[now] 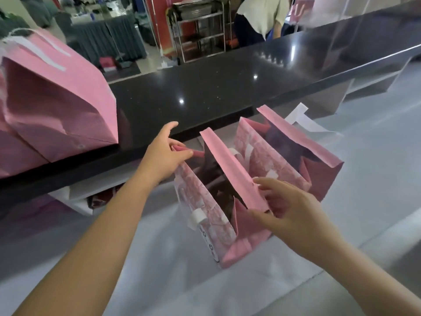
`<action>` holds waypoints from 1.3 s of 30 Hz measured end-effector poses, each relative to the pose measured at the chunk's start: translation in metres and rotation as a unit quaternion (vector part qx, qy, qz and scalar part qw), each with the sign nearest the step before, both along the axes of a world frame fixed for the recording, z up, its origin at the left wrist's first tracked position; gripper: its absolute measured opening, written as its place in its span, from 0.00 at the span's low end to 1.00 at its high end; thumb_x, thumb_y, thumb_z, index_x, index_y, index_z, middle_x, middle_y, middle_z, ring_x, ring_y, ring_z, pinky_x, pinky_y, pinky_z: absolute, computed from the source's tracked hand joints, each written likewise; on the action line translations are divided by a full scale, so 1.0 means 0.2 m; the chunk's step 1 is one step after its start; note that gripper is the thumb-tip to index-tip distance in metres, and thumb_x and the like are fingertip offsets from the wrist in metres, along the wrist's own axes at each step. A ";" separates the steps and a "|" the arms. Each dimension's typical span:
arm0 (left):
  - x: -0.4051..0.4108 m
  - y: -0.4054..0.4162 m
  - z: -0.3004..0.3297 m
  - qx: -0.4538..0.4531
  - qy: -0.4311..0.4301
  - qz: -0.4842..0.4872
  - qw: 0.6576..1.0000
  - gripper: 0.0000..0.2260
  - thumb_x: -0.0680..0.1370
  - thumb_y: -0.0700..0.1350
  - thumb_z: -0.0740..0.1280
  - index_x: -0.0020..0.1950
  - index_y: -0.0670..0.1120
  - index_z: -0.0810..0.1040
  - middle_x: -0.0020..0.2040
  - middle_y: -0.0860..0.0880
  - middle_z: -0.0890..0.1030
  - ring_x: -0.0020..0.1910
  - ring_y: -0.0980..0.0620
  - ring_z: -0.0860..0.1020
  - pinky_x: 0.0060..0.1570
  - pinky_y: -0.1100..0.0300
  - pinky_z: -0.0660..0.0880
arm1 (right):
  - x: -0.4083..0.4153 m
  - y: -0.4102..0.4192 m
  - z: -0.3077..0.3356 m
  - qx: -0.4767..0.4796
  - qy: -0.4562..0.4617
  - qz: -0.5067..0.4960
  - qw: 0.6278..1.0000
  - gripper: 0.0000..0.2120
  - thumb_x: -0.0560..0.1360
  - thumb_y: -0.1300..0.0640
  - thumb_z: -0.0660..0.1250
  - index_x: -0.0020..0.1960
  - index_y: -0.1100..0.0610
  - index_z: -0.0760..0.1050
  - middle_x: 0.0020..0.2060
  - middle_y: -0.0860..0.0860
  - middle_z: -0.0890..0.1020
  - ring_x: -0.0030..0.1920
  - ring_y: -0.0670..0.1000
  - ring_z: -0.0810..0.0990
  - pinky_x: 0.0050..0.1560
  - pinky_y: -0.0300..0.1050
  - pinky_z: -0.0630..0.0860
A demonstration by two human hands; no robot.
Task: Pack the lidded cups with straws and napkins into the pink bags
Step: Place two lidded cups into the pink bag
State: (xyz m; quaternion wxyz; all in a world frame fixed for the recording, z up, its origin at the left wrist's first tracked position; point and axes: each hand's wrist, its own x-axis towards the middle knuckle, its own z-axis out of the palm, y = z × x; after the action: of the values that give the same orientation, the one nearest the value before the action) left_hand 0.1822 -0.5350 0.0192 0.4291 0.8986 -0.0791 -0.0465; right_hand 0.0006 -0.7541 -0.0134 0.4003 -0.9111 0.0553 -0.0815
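Two pink paper bags stand open side by side on the grey work surface (227, 281). The nearer bag (205, 208) has a patterned pink side and a white handle patch. My left hand (166, 153) pinches its far left rim corner. My right hand (284, 206) grips the near end of the plain pink rim between the two bags. The second bag (319, 176) stands just behind, its mouth spread wide and a white handle showing at its far side. The inside of both bags is dark. No cups, straws or napkins show.
A raised black glossy counter (216, 87) runs across behind the bags. A large pink bag (57, 99) with white handles lies tilted on it at the left. A person (262, 17) stands beyond the counter near a metal rack (198, 28).
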 end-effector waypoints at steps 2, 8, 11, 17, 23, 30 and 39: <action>-0.03 0.05 -0.02 0.029 -0.019 0.013 0.999 0.20 0.75 0.43 0.73 0.65 0.57 0.77 0.49 0.54 0.82 0.49 0.54 0.80 0.43 0.62 0.76 | -0.01 0.00 -0.04 0.022 -0.004 0.021 1.000 0.31 0.65 0.35 0.72 0.67 0.36 0.73 0.53 0.33 0.80 0.52 0.39 0.82 0.55 0.48 0.81; -0.27 0.30 -0.07 0.015 -0.015 0.127 0.992 0.09 0.74 0.43 0.74 0.42 0.58 0.86 0.39 0.58 0.84 0.42 0.54 0.80 0.46 0.51 0.80 | -0.04 -0.01 -0.05 0.080 -0.041 0.092 0.992 0.25 0.66 0.54 0.78 0.62 0.43 0.79 0.54 0.36 0.81 0.46 0.35 0.83 0.47 0.44 0.80; -0.48 0.45 -0.07 -0.014 -0.016 0.186 0.982 0.10 0.75 0.40 0.73 0.42 0.57 0.86 0.40 0.58 0.85 0.42 0.55 0.82 0.46 0.51 0.82 | -0.04 0.04 -0.10 0.113 -0.077 0.108 0.985 0.19 0.69 0.60 0.76 0.59 0.48 0.81 0.54 0.39 0.82 0.49 0.41 0.83 0.49 0.40 0.78; -0.95 0.77 -0.05 -0.075 0.009 0.290 0.954 0.04 0.75 0.44 0.74 0.48 0.52 0.88 0.44 0.53 0.87 0.46 0.49 0.84 0.43 0.50 0.84 | -0.05 0.33 -0.14 0.164 -0.122 0.180 0.962 0.16 0.71 0.57 0.72 0.58 0.46 0.80 0.52 0.39 0.83 0.53 0.48 0.83 0.56 0.45 0.81; -1.39 1.16 -0.04 -0.152 -0.017 0.347 0.925 0.03 0.69 0.49 0.76 0.42 0.55 0.88 0.40 0.48 0.86 0.39 0.48 0.81 0.39 0.52 0.84 | -0.16 0.80 -0.15 0.100 -0.201 0.258 0.940 0.12 0.74 0.53 0.73 0.56 0.55 0.83 0.53 0.44 0.83 0.52 0.44 0.83 0.51 0.43 0.82; -1.89 1.73 -0.09 -0.184 -0.055 0.429 0.883 0.04 0.65 0.56 0.75 0.39 0.62 0.86 0.40 0.53 0.86 0.40 0.53 0.83 0.38 0.54 0.83 | -0.31 1.51 -0.13 0.029 -0.230 0.382 0.895 0.12 0.74 0.52 0.72 0.56 0.52 0.83 0.59 0.47 0.80 0.51 0.38 0.81 0.45 0.35 0.81; -2.22 2.33 -0.11 -0.167 -0.096 0.503 0.843 0.08 0.75 0.41 0.74 0.43 0.55 0.85 0.37 0.58 0.85 0.35 0.60 0.82 0.33 0.58 0.82 | -0.36 2.27 0.01 -0.052 -0.184 0.463 0.866 0.13 0.74 0.53 0.69 0.56 0.54 0.85 0.60 0.50 0.82 0.48 0.52 0.83 0.49 0.55 0.83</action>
State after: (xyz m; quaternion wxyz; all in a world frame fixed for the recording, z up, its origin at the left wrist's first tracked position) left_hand -0.2622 -0.0698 -0.0032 0.5278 0.7297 0.3362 0.2756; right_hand -0.0707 -0.3005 -0.0123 0.3472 -0.8200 -0.4515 -0.0563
